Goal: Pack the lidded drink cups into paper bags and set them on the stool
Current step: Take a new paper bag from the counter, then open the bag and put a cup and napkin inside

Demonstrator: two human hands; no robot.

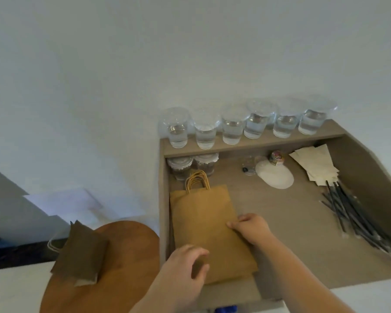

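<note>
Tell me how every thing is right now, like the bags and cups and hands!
paper bag, lying flat and folded on the desk.
left hand, grips the paper bag's near edge.
right hand, pinches the paper bag's right edge.
shelf cups, six, upright, lidded, holding clear liquid.
second bag, resting on the stool, contents hidden.
straws, lying in a loose pile.

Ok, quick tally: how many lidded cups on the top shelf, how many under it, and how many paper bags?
Lidded cups on the top shelf: 6
Lower lidded cups under it: 2
Tan paper bag flat on the desk: 1, perhaps a stack
Darker paper bag on the stool: 1
Total: 10
</note>
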